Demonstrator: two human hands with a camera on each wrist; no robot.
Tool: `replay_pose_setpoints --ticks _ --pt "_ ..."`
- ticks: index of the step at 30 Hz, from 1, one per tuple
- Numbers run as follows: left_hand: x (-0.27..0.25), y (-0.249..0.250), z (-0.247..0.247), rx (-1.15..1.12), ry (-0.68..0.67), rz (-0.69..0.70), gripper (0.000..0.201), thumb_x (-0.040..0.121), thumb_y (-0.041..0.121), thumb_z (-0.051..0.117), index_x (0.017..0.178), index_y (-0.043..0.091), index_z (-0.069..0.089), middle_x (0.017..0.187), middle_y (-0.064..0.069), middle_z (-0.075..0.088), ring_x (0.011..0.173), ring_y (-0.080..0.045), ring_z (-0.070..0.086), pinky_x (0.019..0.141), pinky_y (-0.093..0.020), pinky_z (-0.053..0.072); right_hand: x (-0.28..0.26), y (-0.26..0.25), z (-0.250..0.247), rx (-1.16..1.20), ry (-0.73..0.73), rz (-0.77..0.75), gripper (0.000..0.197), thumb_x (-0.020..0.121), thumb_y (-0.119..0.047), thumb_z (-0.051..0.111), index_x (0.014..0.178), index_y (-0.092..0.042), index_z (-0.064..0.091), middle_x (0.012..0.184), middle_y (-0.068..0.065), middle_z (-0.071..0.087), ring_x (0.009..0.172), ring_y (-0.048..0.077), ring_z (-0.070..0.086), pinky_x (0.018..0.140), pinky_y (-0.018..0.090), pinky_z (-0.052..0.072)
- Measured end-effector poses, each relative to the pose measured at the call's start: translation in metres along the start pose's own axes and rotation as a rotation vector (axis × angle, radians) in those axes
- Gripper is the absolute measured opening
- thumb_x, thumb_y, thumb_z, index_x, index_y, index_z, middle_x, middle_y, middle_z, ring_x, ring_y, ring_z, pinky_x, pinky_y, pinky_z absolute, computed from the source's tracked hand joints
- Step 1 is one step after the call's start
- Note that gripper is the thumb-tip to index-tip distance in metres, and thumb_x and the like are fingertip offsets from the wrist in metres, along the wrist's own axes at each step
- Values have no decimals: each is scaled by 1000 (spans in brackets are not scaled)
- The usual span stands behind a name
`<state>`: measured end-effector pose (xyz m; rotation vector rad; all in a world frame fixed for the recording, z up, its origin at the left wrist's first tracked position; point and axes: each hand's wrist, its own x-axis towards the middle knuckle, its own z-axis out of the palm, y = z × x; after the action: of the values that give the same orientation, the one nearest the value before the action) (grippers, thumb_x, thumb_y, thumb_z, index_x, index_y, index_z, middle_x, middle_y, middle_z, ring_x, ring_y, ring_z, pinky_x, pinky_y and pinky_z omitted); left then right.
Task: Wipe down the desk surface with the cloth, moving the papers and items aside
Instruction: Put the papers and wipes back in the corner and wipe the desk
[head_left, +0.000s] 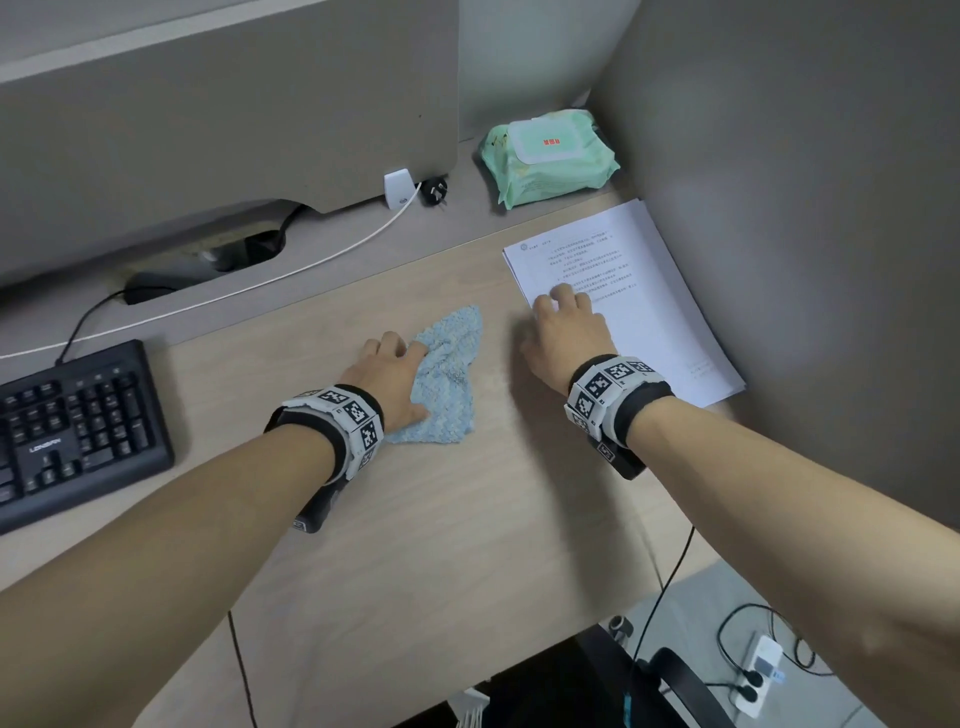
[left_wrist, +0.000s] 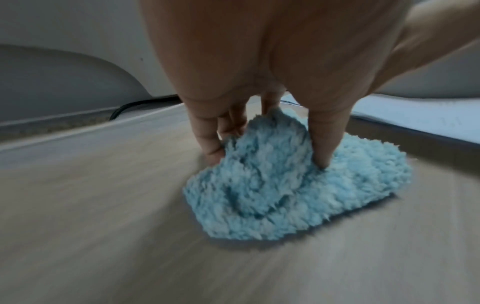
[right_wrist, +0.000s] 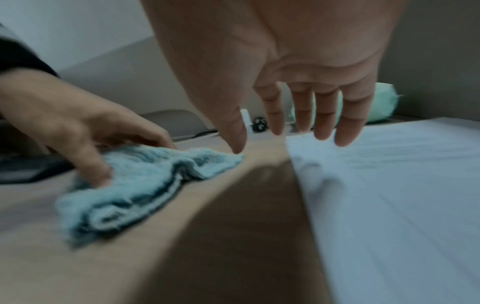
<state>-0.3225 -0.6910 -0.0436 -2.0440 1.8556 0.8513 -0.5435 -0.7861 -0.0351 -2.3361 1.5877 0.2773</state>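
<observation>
A fluffy light-blue cloth (head_left: 449, 387) (left_wrist: 272, 185) (right_wrist: 135, 185) lies bunched on the wooden desk (head_left: 415, 530), near its middle. My left hand (head_left: 400, 371) (left_wrist: 267, 158) (right_wrist: 85, 144) presses down on its left part, with fingers and thumb dug in and a fold of cloth pinched between them. A stack of printed white papers (head_left: 639, 291) (right_wrist: 389, 185) (left_wrist: 415, 115) lies at the right, against the side partition. My right hand (head_left: 563, 322) (right_wrist: 280, 142) rests on the stack's near-left edge, fingers straight, thumb over bare desk.
A black keyboard (head_left: 78, 426) sits at the left edge. A green wet-wipes pack (head_left: 550, 156) lies in the back right corner. A white cable (head_left: 260, 280), white adapter (head_left: 399, 188) and black plug (head_left: 434, 189) run along the back. A grey partition (head_left: 805, 208) bounds the right side.
</observation>
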Motion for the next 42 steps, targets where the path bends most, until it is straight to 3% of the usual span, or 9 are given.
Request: replay_pose_setpoints --ticks 5,9,12,18,22,26,33,39,42 --pt "3 7 -6 -556 90 -48 56 77 28 77 126 18 52 114 -2 60 103 -23 58 90 -34 47 -12 -50 -3 257 -202 -268 57 83 -40 70 129 -16 46 133 9 43 113 31 50 95 41 46" --pt "-1 0 -18 -1138 68 -152 52 82 8 71 129 13 50 125 -10 62 109 -21 62 96 -37 51 -15 -68 10 72 -171 -265 70 81 -42 68 141 -22 37 150 10 28 131 37 36 102 51 41" --pt "-10 -33 -21 -897 200 -200 45 86 17 65 129 14 53 129 -8 60 120 -23 57 106 -35 43 -14 -79 13 -141 -45 -313 74 82 -31 65 146 -21 30 160 12 13 144 42 15 110 60 26" --pt "-38 -110 -2 -215 148 -455 55 91 29 55 140 10 39 146 -15 37 131 -36 37 104 -46 40 -9 -102 37 -100 -215 -323 78 76 -39 61 144 -31 26 153 5 20 133 38 26 90 52 45" --pt "-47 -143 15 -203 162 -544 59 87 29 57 138 7 35 145 -14 32 133 -35 31 105 -50 39 35 -104 33 -173 -181 -217 91 71 -53 74 146 -23 31 153 5 28 139 32 25 108 56 30" --pt "-51 -157 28 -236 163 -502 65 87 26 57 144 13 30 155 -8 19 141 -33 21 111 -48 34 82 -111 19 -113 -97 -130 87 74 -35 73 145 -31 23 146 16 34 134 41 32 108 57 31" --pt "-57 -164 25 -238 124 -491 69 89 31 52 152 24 23 163 -1 9 147 -30 13 117 -45 27 28 -180 44 -229 -311 -530 89 83 -45 64 154 -21 15 164 3 0 150 37 0 117 64 10" --pt "-66 -161 21 -199 158 -469 64 88 30 51 148 25 28 160 3 14 143 -28 20 108 -48 39 72 -116 17 -147 -237 -111 94 86 -51 58 155 -12 7 165 10 -3 150 40 0 119 59 15" --pt "-69 -160 23 -196 167 -448 65 86 27 51 146 25 29 159 3 15 142 -27 22 106 -49 40 81 -140 19 -200 -246 -91 94 88 -47 56 155 -7 4 163 16 -6 149 44 -1 118 59 15"
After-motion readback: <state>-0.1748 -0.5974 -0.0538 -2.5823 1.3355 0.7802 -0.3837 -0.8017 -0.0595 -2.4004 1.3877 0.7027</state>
